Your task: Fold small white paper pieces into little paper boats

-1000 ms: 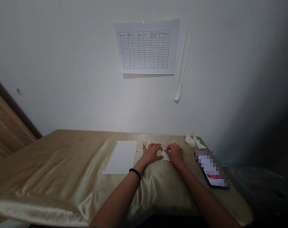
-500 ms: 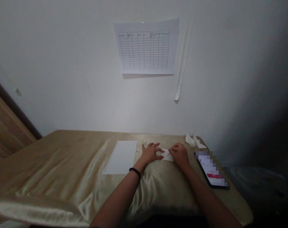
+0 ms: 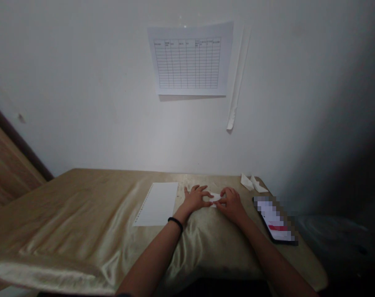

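A small folded piece of white paper [image 3: 216,197] lies on the cloth-covered table between my two hands. My left hand [image 3: 194,199], with a black band on the wrist, holds its left side with thumb and index finger while the other fingers spread away. On the right side, my right hand [image 3: 233,204] has its fingers bent onto the paper, its thumb low near the left thumb. Part of the paper is hidden under the fingers.
Left of my hands lies a blank sheet with punched holes [image 3: 158,204]. Two folded paper shapes [image 3: 252,182] sit at the back right corner. A phone [image 3: 274,220] with a blurred screen is at right. A printed table sheet [image 3: 189,62] hangs on the wall.
My right hand's thumb has come down and left towards the left thumb, and its fingers have opened a little around the paper. My left hand has stayed nearly in place.
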`<control>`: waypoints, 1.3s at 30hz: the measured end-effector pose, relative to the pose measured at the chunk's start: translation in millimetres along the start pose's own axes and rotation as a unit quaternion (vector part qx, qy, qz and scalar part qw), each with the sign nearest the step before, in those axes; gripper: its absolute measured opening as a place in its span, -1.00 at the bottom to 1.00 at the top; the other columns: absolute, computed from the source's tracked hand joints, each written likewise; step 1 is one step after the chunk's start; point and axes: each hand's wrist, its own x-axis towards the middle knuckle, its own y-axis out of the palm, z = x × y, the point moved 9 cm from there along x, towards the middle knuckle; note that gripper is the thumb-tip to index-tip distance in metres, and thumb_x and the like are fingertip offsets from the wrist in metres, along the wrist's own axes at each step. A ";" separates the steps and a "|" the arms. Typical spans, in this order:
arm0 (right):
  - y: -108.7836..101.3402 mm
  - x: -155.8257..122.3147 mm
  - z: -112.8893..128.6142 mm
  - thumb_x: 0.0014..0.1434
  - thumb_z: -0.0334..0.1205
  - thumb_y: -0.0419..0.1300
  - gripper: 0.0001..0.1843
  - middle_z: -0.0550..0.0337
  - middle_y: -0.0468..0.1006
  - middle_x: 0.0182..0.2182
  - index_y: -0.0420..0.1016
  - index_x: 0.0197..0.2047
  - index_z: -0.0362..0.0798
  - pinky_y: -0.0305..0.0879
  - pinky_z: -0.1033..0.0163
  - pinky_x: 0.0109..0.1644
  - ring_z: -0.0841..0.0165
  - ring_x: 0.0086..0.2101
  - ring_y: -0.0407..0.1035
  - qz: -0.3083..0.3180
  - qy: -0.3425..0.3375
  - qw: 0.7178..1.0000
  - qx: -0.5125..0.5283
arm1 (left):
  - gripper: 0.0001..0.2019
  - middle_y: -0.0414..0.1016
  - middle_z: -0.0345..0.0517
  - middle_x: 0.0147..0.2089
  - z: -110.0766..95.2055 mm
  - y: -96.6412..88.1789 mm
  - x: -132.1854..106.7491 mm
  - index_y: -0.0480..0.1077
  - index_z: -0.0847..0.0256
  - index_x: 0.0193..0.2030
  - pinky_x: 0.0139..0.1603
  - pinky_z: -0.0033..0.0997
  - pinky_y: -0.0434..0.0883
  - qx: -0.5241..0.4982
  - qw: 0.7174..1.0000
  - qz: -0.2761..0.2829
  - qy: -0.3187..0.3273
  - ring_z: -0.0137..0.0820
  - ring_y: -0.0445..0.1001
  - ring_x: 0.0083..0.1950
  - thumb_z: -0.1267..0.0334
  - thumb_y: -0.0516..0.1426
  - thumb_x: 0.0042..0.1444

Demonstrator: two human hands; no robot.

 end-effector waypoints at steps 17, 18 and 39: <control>-21.9 2.5 -19.4 0.19 -0.09 0.25 -0.76 0.02 0.48 -0.23 0.65 -0.44 0.04 0.13 0.04 0.09 0.13 -0.10 0.28 -0.013 0.058 0.994 -0.092 | -0.60 0.14 -0.41 0.49 -0.6 -0.8 -0.6 0.46 -0.37 0.09 0.28 0.68 -0.28 -0.004 1.000 0.002 -0.004 0.07 -0.04 0.50 -0.22 0.23 0.11; -24.0 2.7 -22.3 0.19 -0.10 0.24 -0.76 0.01 0.47 -0.24 0.64 -0.45 0.03 0.13 0.03 0.09 0.12 -0.10 0.28 -0.018 0.069 0.992 -0.101 | -0.60 0.13 -0.41 0.49 -1.4 -1.3 -1.0 0.46 -0.37 0.09 0.28 0.69 -0.28 -0.005 1.000 0.005 -0.003 0.07 -0.04 0.50 -0.22 0.22 0.11; -17.2 -0.6 -43.3 0.21 -0.01 0.26 -0.77 0.03 0.46 -0.18 0.70 -0.21 0.10 0.13 0.04 0.10 0.13 -0.06 0.27 -0.033 0.108 0.990 -0.088 | -0.39 0.21 -0.19 0.45 -4.5 -2.2 -6.4 0.30 -0.25 0.28 0.27 0.72 -0.31 0.002 0.999 -0.039 -0.009 0.10 0.02 0.47 -0.21 0.23 0.08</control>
